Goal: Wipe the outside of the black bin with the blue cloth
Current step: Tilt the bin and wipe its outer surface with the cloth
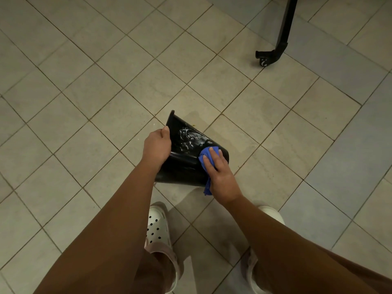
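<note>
Gripping the left edge of the black plastic bin (182, 166) with the left hand (158, 145), thumb lying along the outer wall and the other fingers curling out of sight round the edge. Pressing the crumpled blue cloth (206, 152) against the outer wall of the black plastic bin with the right hand (221, 172), fingers (214, 157) lying straight and spread on top of the cloth, with a tail of fabric hanging down below the palm. Holding the black plastic bin tilted onto its side, low over the middle of the beige tiled floor (84, 81), just ahead of the feet; impossible to tell whether touching the tiles. Showing white swirled smears (191, 135) on the wall just beyond the cloth. Standing in white perforated clogs (158, 228) at the near edge of the floor. Leaving a black metal leg with a caster foot (273, 54) near the far right corner of the floor, well apart from the bin.
</note>
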{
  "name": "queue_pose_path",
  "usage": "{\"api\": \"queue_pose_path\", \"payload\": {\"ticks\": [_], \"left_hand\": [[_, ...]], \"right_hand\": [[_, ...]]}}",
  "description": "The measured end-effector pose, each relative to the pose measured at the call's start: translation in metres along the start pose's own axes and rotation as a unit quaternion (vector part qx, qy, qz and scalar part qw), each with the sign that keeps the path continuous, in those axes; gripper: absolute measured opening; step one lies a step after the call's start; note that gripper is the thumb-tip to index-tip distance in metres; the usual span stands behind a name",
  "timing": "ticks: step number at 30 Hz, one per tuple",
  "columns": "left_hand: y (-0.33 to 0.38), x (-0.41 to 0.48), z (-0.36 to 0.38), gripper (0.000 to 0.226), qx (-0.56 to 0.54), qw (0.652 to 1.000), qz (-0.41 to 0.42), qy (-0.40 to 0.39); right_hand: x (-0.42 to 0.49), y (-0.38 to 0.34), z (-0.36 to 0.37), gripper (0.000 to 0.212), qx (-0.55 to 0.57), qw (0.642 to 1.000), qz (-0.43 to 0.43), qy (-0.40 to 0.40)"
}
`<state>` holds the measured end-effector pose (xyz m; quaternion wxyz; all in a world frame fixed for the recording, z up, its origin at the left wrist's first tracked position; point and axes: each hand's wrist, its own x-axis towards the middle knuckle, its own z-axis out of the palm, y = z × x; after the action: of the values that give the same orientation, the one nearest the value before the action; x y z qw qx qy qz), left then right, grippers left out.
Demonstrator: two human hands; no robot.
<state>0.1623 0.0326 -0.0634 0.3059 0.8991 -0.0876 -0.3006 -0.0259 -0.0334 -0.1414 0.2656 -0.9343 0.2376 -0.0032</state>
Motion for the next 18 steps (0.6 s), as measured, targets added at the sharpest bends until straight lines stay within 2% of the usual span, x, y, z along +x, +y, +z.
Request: {"api": "queue_pose_path", "payload": {"ticks": [2,5,8,13,18], "left_hand": [[0.003,0.000,0.002,0.045,0.000,1.000,0.003,-0.004],[0.002,-0.001,0.002,0.044,-0.003,1.000,0.006,0.001],[-0.001,-0.002,0.002,0.044,-0.020,1.000,-0.004,0.001],[0.004,-0.006,0.000,0.048,-0.038,0.999,-0.008,-0.016],[0.005,-0.004,-0.001,0.050,-0.040,0.999,-0.004,-0.022]], "right_hand": [[0.002,-0.006,0.000,0.089,-0.006,0.999,-0.033,0.005],[0.011,-0.016,-0.002,0.086,-0.007,0.999,-0.038,-0.001],[0.024,-0.015,-0.003,0.084,-0.013,1.000,-0.019,-0.010],[0.023,-0.006,-0.004,0.075,0.031,0.997,0.071,-0.014],[0.007,0.001,-0.001,0.072,0.038,0.999,0.000,0.006]]}}
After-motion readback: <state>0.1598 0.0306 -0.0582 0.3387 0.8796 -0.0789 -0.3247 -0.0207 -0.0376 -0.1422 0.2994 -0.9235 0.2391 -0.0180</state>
